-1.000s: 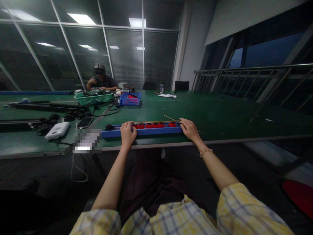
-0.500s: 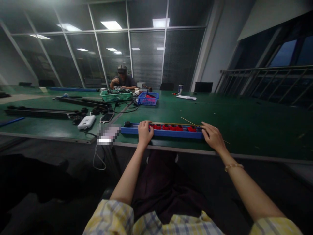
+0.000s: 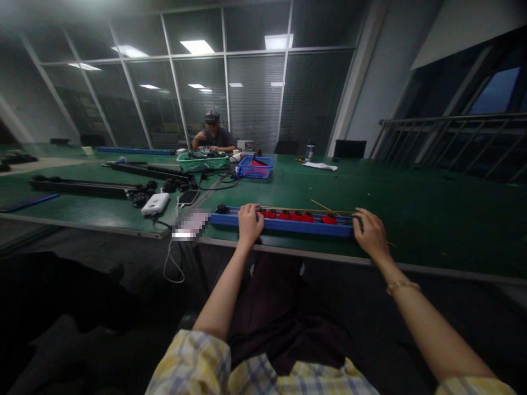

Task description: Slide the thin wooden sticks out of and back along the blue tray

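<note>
A long blue rail [image 3: 296,225] lies along the near edge of the green table [image 3: 411,208]. Several red blocks [image 3: 296,216] sit in it, and one black block [image 3: 222,208] sits near its left end. My left hand [image 3: 249,223] rests curled on the rail left of the red blocks. At the rail's right end my right hand [image 3: 371,235] lies with its fingers bent around that end. A thin brass-coloured rod [image 3: 308,209] runs along the rail's far side.
A white power bank [image 3: 155,203] and a phone [image 3: 188,196] lie to the left, with long black rails [image 3: 82,186] beyond. Further back stand a green basket [image 3: 201,161] and a blue basket [image 3: 255,167]. Another person [image 3: 213,134] sits at the far side.
The camera has turned left, so the rail and both hands appear further right. My right hand has slid from the last red block to the rail's right end. The left hand stays put.
</note>
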Available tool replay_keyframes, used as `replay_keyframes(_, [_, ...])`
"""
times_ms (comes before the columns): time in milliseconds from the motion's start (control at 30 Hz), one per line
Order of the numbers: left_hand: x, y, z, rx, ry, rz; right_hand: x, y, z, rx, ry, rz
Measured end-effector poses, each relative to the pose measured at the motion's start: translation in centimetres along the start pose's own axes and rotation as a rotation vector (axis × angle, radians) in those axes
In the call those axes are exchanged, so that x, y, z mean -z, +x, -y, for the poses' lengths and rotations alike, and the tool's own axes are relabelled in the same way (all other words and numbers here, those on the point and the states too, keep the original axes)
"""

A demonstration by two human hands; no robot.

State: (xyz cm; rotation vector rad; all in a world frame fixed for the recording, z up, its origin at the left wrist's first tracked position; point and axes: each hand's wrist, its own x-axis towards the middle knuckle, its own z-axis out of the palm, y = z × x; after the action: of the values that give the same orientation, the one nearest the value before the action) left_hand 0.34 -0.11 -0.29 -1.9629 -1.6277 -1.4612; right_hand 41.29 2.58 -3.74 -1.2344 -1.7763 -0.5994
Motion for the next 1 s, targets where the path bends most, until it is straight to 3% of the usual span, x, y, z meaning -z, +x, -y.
replay_keyframes(133, [-0.09,0.01,0.08,-0.007,-0.001,-0.003,-0.03,-0.19,-0.33,-0.062,-0.025,-0.071])
replay_keyframes(500, [-0.25,-0.13,0.40,-0.019,0.017,-0.009,-0.01,-0.31,-0.63,-0.076,-0.081,-0.064])
replay_keyframes(800, [-0.45,-0.11,0.41,-0.016,0.055,-0.013,0.15,-0.33,-0.29,-0.139,-0.096,0.024])
replay_keyframes(1000, [-0.23,-0.06,0.18,-0.009,0.060,0.003,0.32,-0.36,-0.33,-0.077,-0.165,0.101])
